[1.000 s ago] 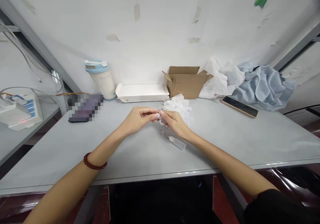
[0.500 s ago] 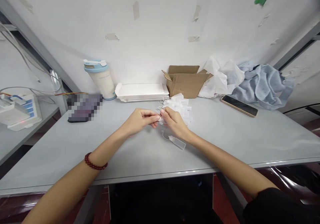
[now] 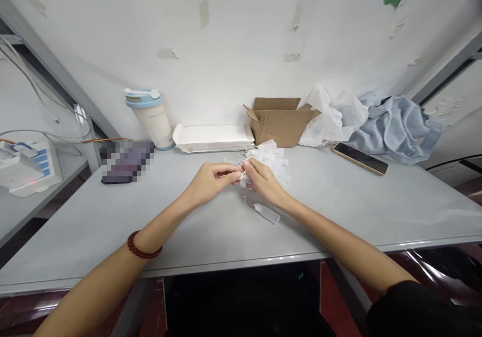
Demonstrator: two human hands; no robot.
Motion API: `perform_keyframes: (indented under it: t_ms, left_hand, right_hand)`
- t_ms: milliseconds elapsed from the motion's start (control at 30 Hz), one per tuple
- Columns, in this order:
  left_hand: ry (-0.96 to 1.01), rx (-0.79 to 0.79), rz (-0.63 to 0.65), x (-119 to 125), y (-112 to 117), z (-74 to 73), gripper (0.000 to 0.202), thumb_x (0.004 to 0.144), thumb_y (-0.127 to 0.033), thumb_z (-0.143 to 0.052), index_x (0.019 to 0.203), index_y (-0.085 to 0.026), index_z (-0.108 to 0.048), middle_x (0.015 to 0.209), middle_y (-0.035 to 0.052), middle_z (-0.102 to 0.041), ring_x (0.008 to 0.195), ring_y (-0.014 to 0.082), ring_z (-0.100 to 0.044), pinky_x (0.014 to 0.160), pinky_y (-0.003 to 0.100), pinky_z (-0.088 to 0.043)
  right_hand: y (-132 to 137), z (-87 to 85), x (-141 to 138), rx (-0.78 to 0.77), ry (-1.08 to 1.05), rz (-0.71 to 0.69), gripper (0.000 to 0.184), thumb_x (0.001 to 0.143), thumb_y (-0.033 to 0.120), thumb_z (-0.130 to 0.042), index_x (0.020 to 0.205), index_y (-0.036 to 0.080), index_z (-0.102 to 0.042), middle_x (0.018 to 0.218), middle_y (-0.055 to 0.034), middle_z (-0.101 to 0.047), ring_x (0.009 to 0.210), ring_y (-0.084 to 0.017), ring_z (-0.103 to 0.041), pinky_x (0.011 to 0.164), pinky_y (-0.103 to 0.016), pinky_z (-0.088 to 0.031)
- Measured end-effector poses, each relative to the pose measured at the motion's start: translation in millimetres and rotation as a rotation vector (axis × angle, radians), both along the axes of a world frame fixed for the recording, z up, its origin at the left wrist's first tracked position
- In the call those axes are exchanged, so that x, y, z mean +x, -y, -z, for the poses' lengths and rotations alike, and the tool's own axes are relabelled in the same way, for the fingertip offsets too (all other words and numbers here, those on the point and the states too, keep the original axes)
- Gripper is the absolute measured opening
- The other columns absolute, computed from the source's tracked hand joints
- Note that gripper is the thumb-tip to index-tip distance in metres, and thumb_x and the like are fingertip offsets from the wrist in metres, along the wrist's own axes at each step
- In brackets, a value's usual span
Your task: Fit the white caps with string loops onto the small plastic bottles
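Note:
My left hand (image 3: 211,178) and my right hand (image 3: 262,182) meet over the middle of the grey table (image 3: 113,216), fingertips pinched together on a small clear plastic bottle (image 3: 241,177) with a thin tethered cap. Most of that bottle is hidden by the fingers. Just behind my right hand lies a pile of clear small bottles (image 3: 271,157). One single bottle (image 3: 265,212) with its cap tether lies flat on the table right below my right wrist. A dark red bead bracelet (image 3: 143,248) is on my left wrist.
Along the wall stand a blue-lidded cup (image 3: 148,117), a stack of flat white trays (image 3: 214,137), an open cardboard box (image 3: 280,120), white plastic bags (image 3: 331,113) and a blue cloth (image 3: 399,126). A phone (image 3: 359,158) lies right, a dark blurred item (image 3: 126,160) left.
Both hands stay pinched together on the small bottle and have shifted slightly away from me; the fingers have worked a little on it. Nothing else has moved.

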State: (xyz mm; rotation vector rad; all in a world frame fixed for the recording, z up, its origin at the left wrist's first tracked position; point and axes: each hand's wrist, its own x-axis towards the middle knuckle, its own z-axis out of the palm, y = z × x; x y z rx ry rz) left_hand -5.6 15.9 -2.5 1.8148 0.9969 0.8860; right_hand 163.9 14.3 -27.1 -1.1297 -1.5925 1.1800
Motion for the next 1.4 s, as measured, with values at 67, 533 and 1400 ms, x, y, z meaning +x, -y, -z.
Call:
perform_keyframes:
  t_ms: [67,533,1400]
  left_hand:
    - [-0.02,-0.08,0.029,-0.9,-1.2,-1.4,0.025,0.083,-0.036,-0.06,0.079,-0.014,-0.071,0.074,0.0043,-0.069,0.067,0.0162,-0.065,0.069,0.028,-0.054]
    - [-0.076,0.208,-0.022,5.0,4.8,5.3,0.016,0.079,-0.03,-0.063,0.079,-0.017,-0.072,0.089,0.0055,-0.073,0.085,0.0198,-0.066,0.079,0.029,-0.052]
    - [0.063,-0.322,-0.08,-6.3,-6.5,-6.7,0.046,0.084,-0.051,-0.054,0.054,-0.016,-0.049,0.048,-0.0046,-0.037,0.041,0.009,-0.044,0.047,0.024,-0.041]
  right_hand:
    - [1.7,-1.5,0.7,0.07,0.071,0.003,0.036,0.091,0.053,-0.037,0.08,0.02,-0.047,0.069,0.0023,-0.045,0.063,-0.011,-0.046,0.057,-0.023,-0.044]
    - [-3.5,0.2,2.0,0.11,0.148,0.038,0.033,0.094,0.046,-0.032,0.081,0.02,-0.048,0.069,0.0011,-0.048,0.064,-0.013,-0.048,0.058,-0.024,-0.041]
    - [-7.0,-1.4,9.8,0.66,0.31,0.002,0.023,0.092,0.033,-0.046,0.102,0.019,-0.061,0.078,-0.0059,-0.058,0.071,-0.018,-0.052,0.067,-0.031,-0.041]
